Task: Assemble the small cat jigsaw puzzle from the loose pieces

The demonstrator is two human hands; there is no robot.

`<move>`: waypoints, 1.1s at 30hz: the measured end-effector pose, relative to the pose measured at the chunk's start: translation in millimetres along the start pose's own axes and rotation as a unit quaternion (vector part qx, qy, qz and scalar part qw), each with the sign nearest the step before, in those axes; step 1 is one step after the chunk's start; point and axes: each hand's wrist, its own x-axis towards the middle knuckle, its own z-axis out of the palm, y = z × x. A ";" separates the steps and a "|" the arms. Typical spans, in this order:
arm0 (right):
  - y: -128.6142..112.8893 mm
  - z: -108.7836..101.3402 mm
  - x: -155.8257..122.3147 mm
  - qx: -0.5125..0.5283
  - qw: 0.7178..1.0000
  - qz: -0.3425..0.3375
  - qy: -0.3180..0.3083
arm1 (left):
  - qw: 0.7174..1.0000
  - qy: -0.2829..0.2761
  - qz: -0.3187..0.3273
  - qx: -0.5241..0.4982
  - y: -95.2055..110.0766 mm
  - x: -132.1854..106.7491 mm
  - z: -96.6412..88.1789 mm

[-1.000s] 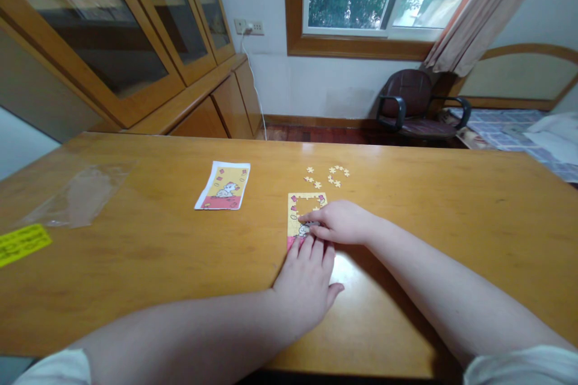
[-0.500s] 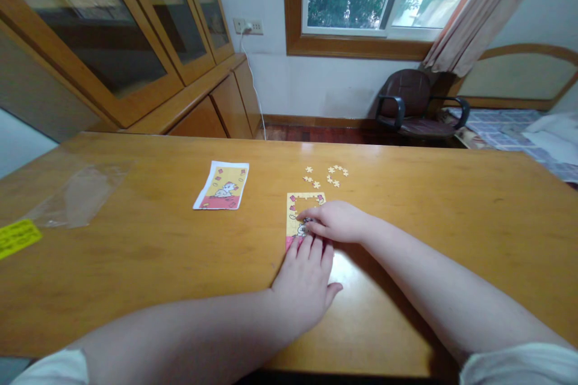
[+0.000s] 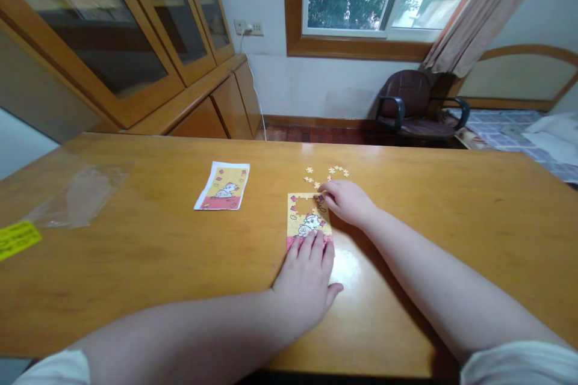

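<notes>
Shifted to the far-right corner of a yellow-and-pink rectangular jigsaw puzzle (image 3: 309, 223) on a wooden table (image 3: 158, 252), the bare right hand (image 3: 345, 200) curls, any hold hidden; the flat left hand (image 3: 304, 280) covers the puzzle's near edge, grasping nothing. Brushing knuckles could scatter loose tan knobbed pieces (image 3: 332, 170) beyond it.

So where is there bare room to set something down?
The brown wooden desk is bare between the right hand and the desk's far right corner, and between the clear plastic wrapper and the white-edged paper picture. Crowded: the yellow-and-pink jigsaw, with the left hand on its near end and pale loose pieces just beyond it.
</notes>
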 end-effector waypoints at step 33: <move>74.1 0.9 10.1 0.081 0.968 0.147 0.188 | 1.000 -0.007 0.002 0.001 -0.2 1.0 -0.5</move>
